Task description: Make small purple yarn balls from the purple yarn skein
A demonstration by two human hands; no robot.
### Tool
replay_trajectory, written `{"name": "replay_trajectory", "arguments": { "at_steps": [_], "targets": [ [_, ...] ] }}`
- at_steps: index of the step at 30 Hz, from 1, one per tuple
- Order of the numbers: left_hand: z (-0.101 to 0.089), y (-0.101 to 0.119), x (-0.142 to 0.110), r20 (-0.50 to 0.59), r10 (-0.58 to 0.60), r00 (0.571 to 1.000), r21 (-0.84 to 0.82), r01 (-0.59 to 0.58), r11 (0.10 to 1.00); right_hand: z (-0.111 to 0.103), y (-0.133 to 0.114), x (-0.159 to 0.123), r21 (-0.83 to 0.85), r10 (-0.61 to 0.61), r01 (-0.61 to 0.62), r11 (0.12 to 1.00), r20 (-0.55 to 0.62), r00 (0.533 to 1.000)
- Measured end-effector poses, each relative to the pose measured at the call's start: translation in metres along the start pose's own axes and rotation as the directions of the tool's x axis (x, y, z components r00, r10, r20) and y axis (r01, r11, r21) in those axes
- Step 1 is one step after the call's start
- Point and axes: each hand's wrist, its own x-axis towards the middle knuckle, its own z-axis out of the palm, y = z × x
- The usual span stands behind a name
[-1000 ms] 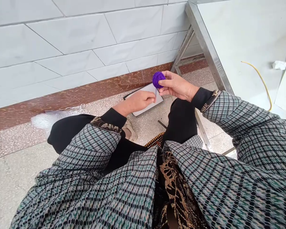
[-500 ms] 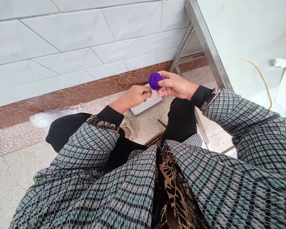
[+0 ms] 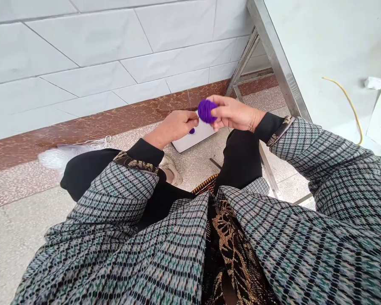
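Observation:
A ball of purple yarn (image 3: 205, 111) is gripped in my right hand (image 3: 230, 112), with the thumb and fingers round its right side. Just left of the ball, my left hand (image 3: 175, 126) is closed in a pinch, its fingertips close to the ball's left edge. What the pinch holds is too fine to make out clearly; a strand of yarn is not plain there. Below the hands, a flat white board or box (image 3: 195, 137) with a dark edge lies on the floor. A small purple spot (image 3: 191, 131) shows on it, beside my left fingertips.
A clear plastic bag (image 3: 62, 157) with white cord lies by the wall at left. At right stands a metal-framed table (image 3: 281, 55) bearing a yellow cord (image 3: 349, 103) and a small white packet (image 3: 374, 83). White tiled wall (image 3: 95, 40) runs ahead.
The yarn ball has turned in my right hand, its strands now lying at a different angle. My left hand has shifted slightly left and up, uncovering more of the purple spot.

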Motion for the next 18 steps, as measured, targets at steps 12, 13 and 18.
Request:
{"name": "replay_trajectory", "arguments": {
  "at_steps": [12, 13, 18],
  "targets": [
    [-0.008, 0.013, -0.003, -0.011, 0.025, 1.000, -0.054, -0.025, 0.998, -0.007, 0.011, 0.001, -0.347, 0.302, -0.233, 0.908, 0.159, 0.940],
    [-0.007, 0.009, -0.002, -0.051, -0.010, 0.999, -0.038, 0.008, 0.999, -0.006, 0.008, 0.000, -0.287, 0.268, -0.203, 0.936, 0.208, 0.941],
    [0.001, 0.003, 0.002, 0.038, 0.000, 0.999, -0.014, 0.001, 1.000, -0.007, -0.001, 0.007, 0.079, -0.030, 0.032, 0.996, -0.028, 0.999]
  ]
}}
